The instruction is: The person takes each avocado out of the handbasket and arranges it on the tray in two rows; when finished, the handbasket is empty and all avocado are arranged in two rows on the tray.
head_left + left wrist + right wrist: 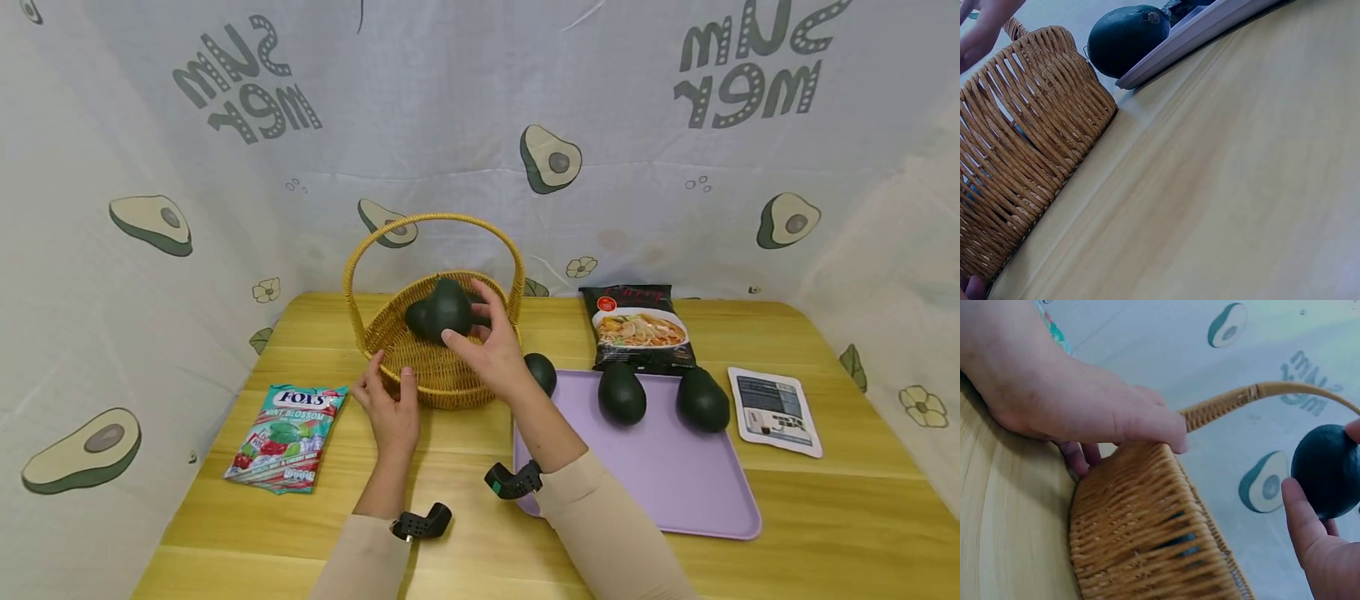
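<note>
Candy packet [288, 437], Fox's Mint Blossom by its print, is lying farthest left in my head feed, its smallest lettering too fine for me to read. To its right, the left hand [390, 412] is resting against the wicker basket [450, 392], thumb and forefinger extended and apart rather than clenched; its lower fingers are hiding from the head view, and from the left wrist I am getting only a bit of finger, cut off in the corner. Inside the basket, another avocado [416, 318] is showing in part, and from the right wrist I am making out only dark patches through the weave. In front of it, the right hand [491, 342] is grasping a dark green avocado [448, 308] between thumb and fingers, holding it over the basket; the right wrist frame is cutting off both hand and fruit at its edge. A lilac tray [667, 492] is lying farther right, partly covered by the right arm. At its far left corner, a half-hidden avocado [542, 372] is peeking out past the arm, while the middle avocado [622, 393] and the right-hand avocado [702, 400] are resting near the far edge. Behind the tray, a noodle packet [637, 329] is lying with its red lettering too dim to read, and farthest right, a white pouch [776, 412] is facing up, its print blurring.
</note>
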A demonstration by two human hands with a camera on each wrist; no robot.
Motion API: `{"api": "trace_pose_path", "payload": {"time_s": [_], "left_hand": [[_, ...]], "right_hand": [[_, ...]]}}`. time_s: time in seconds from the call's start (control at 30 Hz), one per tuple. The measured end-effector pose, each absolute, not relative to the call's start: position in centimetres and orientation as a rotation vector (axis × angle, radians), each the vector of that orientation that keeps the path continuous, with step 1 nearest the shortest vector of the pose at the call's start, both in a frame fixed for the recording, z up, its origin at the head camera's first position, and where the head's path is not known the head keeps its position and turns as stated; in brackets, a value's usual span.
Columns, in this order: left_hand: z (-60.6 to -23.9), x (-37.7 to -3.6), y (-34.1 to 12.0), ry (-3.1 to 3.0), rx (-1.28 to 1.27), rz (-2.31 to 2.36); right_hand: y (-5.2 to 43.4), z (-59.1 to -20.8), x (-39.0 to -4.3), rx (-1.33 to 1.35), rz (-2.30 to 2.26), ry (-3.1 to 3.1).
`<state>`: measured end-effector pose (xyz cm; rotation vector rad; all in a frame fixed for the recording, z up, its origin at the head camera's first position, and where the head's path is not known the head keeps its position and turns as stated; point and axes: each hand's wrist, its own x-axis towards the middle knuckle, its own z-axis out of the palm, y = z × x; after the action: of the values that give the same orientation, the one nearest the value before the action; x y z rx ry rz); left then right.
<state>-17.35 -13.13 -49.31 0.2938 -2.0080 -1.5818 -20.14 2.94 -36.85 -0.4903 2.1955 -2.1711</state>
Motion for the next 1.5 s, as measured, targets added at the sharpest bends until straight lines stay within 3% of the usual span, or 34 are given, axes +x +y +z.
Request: {"api": "trace_pose_path", "payload": {"time_s": [0.27, 0.5, 1.1, 1.5], "left_hand": [[-49.2, -17.4, -13.2, -1.99, 0.299, -1.588], [-49.4, -17.4, -13.3, -1.99, 0.295, -1.599], [-49.2, -17.3, -13.3, -2.008, 0.332, -1.605], [-49.3, -17.3, -13.1, -2.014, 0.307, -1.602]], "right_hand": [[5.3, -34.9, -18.1, -0.608, -2.158, 2.142], [7.2, -34.8, -17.4, -0.532, -2.091, 2.149], [11.8, -39.2, -17.3, -0.385, -1.85, 2.349], [14.5, -40.3, -15.6, -0.495, -1.56, 2.406]]}}
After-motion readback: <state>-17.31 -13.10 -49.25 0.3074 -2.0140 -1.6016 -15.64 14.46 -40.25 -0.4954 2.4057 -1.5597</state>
